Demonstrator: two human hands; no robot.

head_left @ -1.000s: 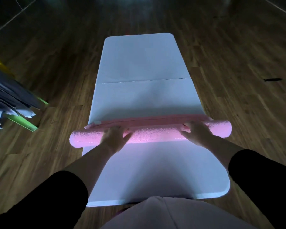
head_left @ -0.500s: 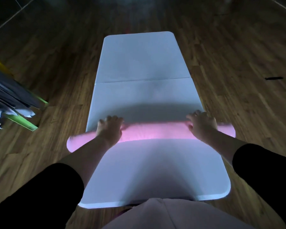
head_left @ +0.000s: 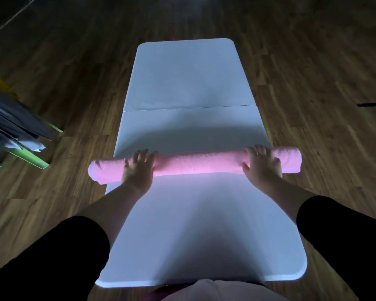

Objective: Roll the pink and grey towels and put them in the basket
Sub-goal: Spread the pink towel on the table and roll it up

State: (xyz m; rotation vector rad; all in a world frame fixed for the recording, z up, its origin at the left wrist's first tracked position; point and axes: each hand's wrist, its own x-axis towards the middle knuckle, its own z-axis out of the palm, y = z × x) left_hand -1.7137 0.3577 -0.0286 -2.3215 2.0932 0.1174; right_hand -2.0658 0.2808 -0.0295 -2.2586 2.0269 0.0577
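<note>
The pink towel point(head_left: 195, 165) lies rolled into a long tube across the white table point(head_left: 189, 83), both ends hanging past the table's sides. My left hand point(head_left: 138, 170) rests palm down on the roll near its left end, fingers spread over the top. My right hand point(head_left: 262, 165) rests the same way near the right end. At the far left, grey towels point(head_left: 11, 120) drape over a green-rimmed basket point(head_left: 30, 157), which is cut off by the frame edge.
The table is long and narrow with a fold seam across its middle point(head_left: 189, 108). Dark wooden floor surrounds it. A small black object point(head_left: 369, 104) lies on the floor to the right.
The last flat strip of pink towel has been rolled up. Both hands moved forward over the roll, away from me, with fingers now stretched across its top.
</note>
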